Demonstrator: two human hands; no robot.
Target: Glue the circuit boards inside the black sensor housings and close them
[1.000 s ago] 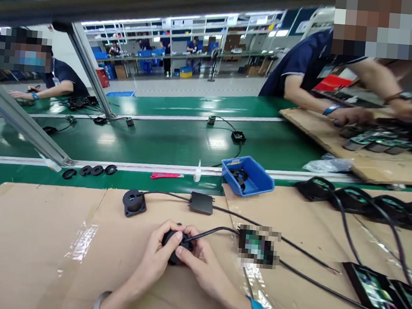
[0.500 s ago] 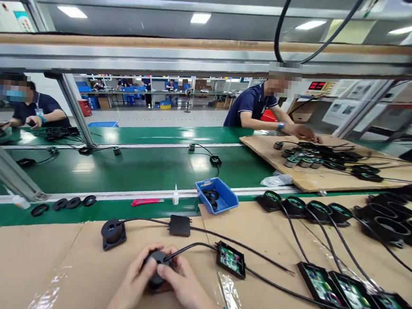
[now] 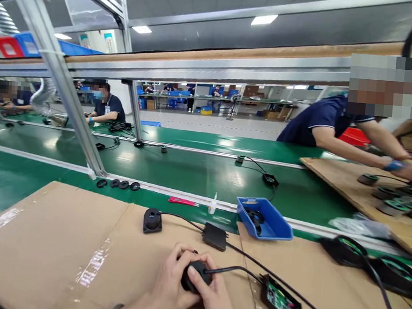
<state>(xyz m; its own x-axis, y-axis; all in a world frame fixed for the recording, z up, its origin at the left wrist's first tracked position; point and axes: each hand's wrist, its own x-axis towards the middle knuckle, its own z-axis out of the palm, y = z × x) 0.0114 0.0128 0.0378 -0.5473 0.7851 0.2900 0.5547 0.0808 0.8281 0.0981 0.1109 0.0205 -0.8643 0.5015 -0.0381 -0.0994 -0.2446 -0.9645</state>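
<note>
Both my hands wrap round a round black part (image 3: 196,276) resting on the cardboard sheet (image 3: 59,243). My left hand (image 3: 169,287) cups its left side, fingers curled over the top. My right hand (image 3: 218,300) presses it from the right with thumb and fingers. A black cable (image 3: 234,268) runs from the part to an open black box with a green circuit board (image 3: 282,303). Just beyond lies a second assembly: a black square-based round part (image 3: 152,220) cabled to a closed black box (image 3: 215,236).
A blue bin (image 3: 265,219) holding black rings, a small glue bottle (image 3: 212,205), a red cutter (image 3: 183,201) and loose black rings (image 3: 118,184) lie by the green conveyor (image 3: 190,172). More cabled units (image 3: 372,263) sit right. Other people work across the belt and at left.
The view has swung up and to the left, so the hands now sit lower in frame. Both hands keep their hold on the round black part.
</note>
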